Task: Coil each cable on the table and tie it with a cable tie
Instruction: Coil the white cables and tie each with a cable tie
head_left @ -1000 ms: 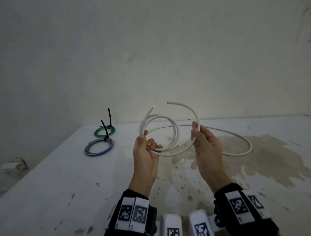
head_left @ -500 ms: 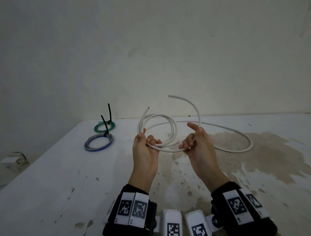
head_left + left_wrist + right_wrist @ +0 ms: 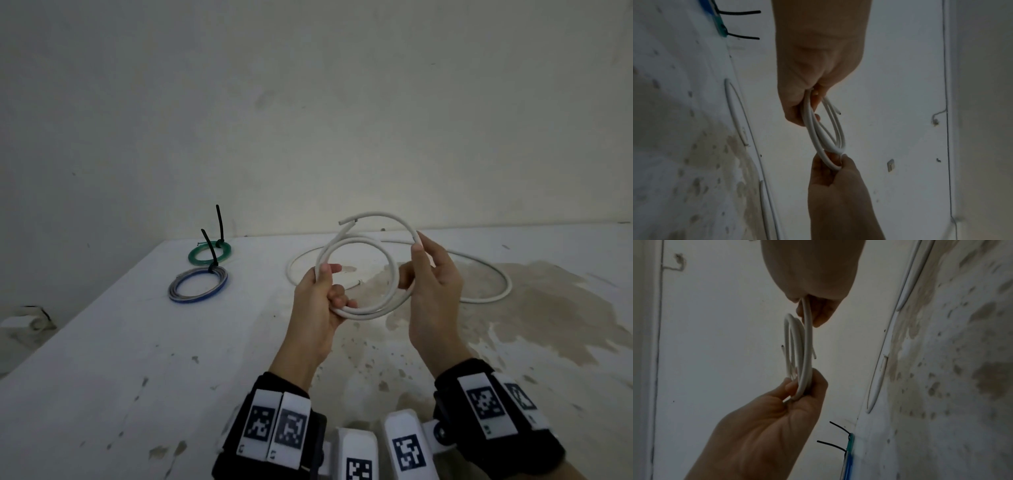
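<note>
I hold a white cable (image 3: 370,312) above the table, wound into about two loops. My left hand (image 3: 329,287) grips the loops at their lower left, thumb on top. My right hand (image 3: 419,245) pinches the outer turn at the upper right; the free end sticks out at the top. In the left wrist view the cable (image 3: 826,129) hangs between the left hand (image 3: 807,100) and the right hand (image 3: 836,162). The right wrist view shows the cable (image 3: 806,345) edge-on between the right hand (image 3: 809,309) and the left hand (image 3: 801,386). A second white cable (image 3: 507,284) lies loose on the table behind.
A green coil (image 3: 209,254) and a blue-grey coil (image 3: 198,289), each tied with a black cable tie, lie at the back left of the white table (image 3: 137,342). A brown stain (image 3: 548,308) covers the right side. The wall stands just behind the table.
My right hand has risen from beside the left hand to the coil's upper right, carrying the outer turn round. The loops now form a wider, rounder ring.
</note>
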